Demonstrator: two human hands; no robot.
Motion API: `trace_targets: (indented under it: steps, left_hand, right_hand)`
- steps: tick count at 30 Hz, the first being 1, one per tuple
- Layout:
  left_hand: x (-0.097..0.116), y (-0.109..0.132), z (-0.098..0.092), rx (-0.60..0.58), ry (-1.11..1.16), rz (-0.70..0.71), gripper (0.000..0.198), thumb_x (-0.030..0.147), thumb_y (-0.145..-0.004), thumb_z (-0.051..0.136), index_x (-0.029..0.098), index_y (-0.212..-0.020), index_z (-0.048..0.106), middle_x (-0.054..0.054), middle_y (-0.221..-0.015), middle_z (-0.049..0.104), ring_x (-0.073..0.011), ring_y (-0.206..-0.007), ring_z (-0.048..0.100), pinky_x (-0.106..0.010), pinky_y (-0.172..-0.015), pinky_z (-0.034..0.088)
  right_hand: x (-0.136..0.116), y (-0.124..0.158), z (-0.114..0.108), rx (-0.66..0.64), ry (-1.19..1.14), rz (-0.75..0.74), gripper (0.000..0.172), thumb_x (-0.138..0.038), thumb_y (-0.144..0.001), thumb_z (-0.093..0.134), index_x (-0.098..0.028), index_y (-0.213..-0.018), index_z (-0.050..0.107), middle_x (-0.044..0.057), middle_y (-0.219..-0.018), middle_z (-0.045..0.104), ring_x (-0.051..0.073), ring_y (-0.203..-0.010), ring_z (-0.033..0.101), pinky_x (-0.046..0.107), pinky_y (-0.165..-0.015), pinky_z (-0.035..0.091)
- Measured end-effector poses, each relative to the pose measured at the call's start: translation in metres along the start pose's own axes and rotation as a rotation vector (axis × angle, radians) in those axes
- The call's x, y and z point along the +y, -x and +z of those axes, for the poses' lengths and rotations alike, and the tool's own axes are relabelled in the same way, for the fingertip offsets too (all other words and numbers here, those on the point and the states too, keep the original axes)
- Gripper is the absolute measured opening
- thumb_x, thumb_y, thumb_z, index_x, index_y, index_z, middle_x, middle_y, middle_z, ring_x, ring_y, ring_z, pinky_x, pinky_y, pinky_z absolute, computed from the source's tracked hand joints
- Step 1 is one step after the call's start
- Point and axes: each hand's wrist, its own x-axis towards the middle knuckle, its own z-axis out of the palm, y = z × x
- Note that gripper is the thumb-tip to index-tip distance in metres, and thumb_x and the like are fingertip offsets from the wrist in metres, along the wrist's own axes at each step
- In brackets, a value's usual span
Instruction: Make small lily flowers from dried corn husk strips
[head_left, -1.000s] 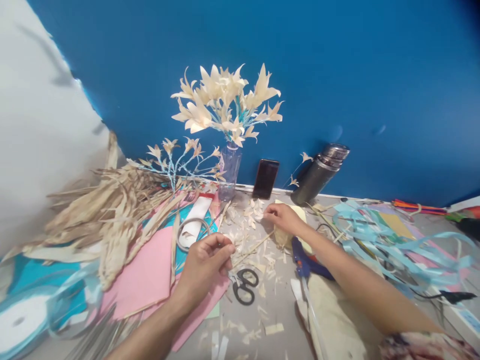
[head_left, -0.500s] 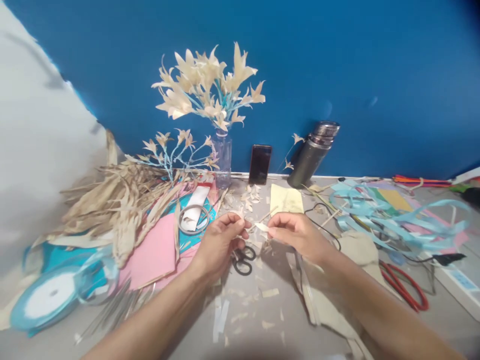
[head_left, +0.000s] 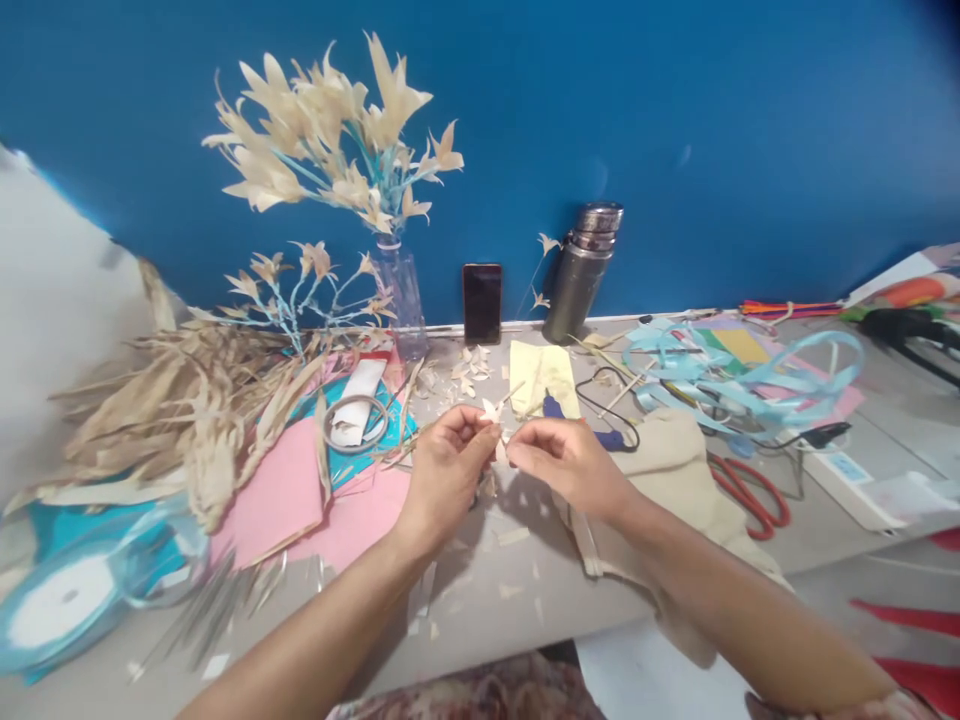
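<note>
My left hand (head_left: 448,468) is closed in a pinch on a small cream husk flower (head_left: 492,410) on a thin stick, held above the table. My right hand (head_left: 570,462) meets it from the right, fingertips pinched on a small pale husk petal (head_left: 504,450) pressed against the flower's base. Both hands hover over husk scraps (head_left: 469,372) scattered on the grey table (head_left: 517,590).
Dried husks (head_left: 172,400) and pink paper (head_left: 292,500) lie at the left, beside a blue ribbon spool (head_left: 60,610). A vase of husk flowers (head_left: 397,290), a phone (head_left: 481,302) and a steel flask (head_left: 581,272) stand against the blue wall. Red scissors (head_left: 750,490) and blue ribbon strips (head_left: 750,375) lie right.
My right hand came back from the scrap pile with a petal and met my left hand; both now pinch together at the small flower. The view swung to the right.
</note>
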Motion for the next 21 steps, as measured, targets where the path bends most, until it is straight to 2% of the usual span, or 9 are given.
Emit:
trace_targets:
  steps: [3, 7, 10, 12, 17, 21]
  left_hand:
    - [0.003, 0.001, 0.003, 0.008, -0.016, 0.027, 0.016, 0.028, -0.075, 0.072, 0.018, -0.078, 0.060, 0.004, -0.062, 0.058, -0.0086, -0.054, 0.050, -0.021, -0.054, 0.041]
    - [-0.004, 0.001, 0.000, -0.040, 0.157, -0.048, 0.022, 0.033, -0.076, 0.073, 0.017, -0.077, 0.058, -0.001, -0.078, 0.066, -0.0125, -0.068, 0.061, -0.024, -0.062, 0.049]
    - [-0.011, 0.003, -0.002, -0.065, 0.242, -0.098, 0.025, 0.035, -0.076, 0.075, 0.017, -0.079, 0.058, -0.002, -0.084, 0.068, -0.0140, -0.074, 0.064, -0.025, -0.066, 0.051]
    - [-0.014, 0.005, -0.001, -0.044, 0.237, -0.072, 0.024, 0.034, -0.075, 0.076, 0.017, -0.080, 0.058, -0.001, -0.082, 0.066, -0.0129, -0.072, 0.064, -0.024, -0.068, 0.050]
    - [-0.013, 0.010, 0.002, 0.053, 0.119, -0.008, 0.025, 0.035, -0.078, 0.075, 0.018, -0.085, 0.058, 0.002, -0.071, 0.063, -0.0109, -0.062, 0.059, -0.021, -0.057, 0.045]
    - [-0.012, 0.009, -0.002, 0.017, 0.137, -0.010, 0.025, 0.035, -0.078, 0.074, 0.019, -0.085, 0.056, 0.003, -0.067, 0.061, -0.0098, -0.059, 0.057, -0.020, -0.058, 0.044]
  right_hand:
    - [0.004, -0.005, -0.001, 0.034, -0.115, 0.067, 0.018, -0.030, -0.077, 0.068, -0.016, -0.066, 0.067, 0.000, -0.063, 0.063, 0.011, -0.056, 0.049, 0.025, -0.055, 0.035]
    - [0.007, -0.008, 0.003, 0.170, -0.313, 0.139, 0.019, -0.033, -0.074, 0.069, -0.017, -0.065, 0.065, -0.005, -0.051, 0.048, 0.008, -0.048, 0.033, 0.024, -0.047, 0.023]
    - [0.009, -0.008, 0.010, 0.288, -0.375, 0.127, 0.022, -0.036, -0.073, 0.073, -0.017, -0.066, 0.065, -0.006, -0.052, 0.046, 0.008, -0.049, 0.032, 0.024, -0.048, 0.022]
    - [0.011, -0.008, 0.017, 0.333, -0.416, 0.113, 0.024, -0.037, -0.073, 0.074, -0.018, -0.065, 0.064, -0.006, -0.054, 0.047, 0.008, -0.051, 0.033, 0.024, -0.049, 0.024]
    - [0.017, -0.005, 0.033, 0.332, -0.527, 0.081, 0.024, -0.037, -0.077, 0.074, -0.018, -0.068, 0.064, -0.006, -0.055, 0.047, 0.008, -0.050, 0.032, 0.024, -0.049, 0.024]
    - [0.015, -0.002, 0.033, 0.249, -0.605, 0.118, 0.027, -0.038, -0.077, 0.075, -0.017, -0.068, 0.060, -0.006, -0.053, 0.045, 0.006, -0.048, 0.029, 0.023, -0.047, 0.020]
